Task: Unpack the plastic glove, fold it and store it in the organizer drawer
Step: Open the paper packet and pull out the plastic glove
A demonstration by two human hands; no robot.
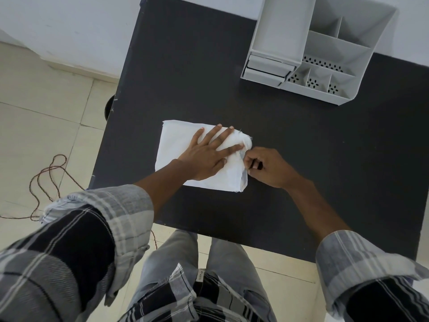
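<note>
the white packet (176, 147) lies well in front of the organizer (308, 54), near me. my left hand (204, 156) presses it flat with straight fingers, my right hand (267, 167) pinches its edge. i judge unpacking is only beginning; folding and storing remain, drawers closed.

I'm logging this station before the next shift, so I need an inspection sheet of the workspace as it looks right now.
Surface: black table, matte, bare around the work.
Job's things: white plastic glove packet lying flat near the table's left side; grey organizer at the far right, its drawers at the front left, closed.
Clutter: nothing seen.
Hands: left hand pressed flat on the packet, fingers spread; right hand pinching the packet's right edge.
Cables: thin reddish-brown cord looped on the floor left of the table.
Surroundings: pale tiled floor, white wall behind.
</note>
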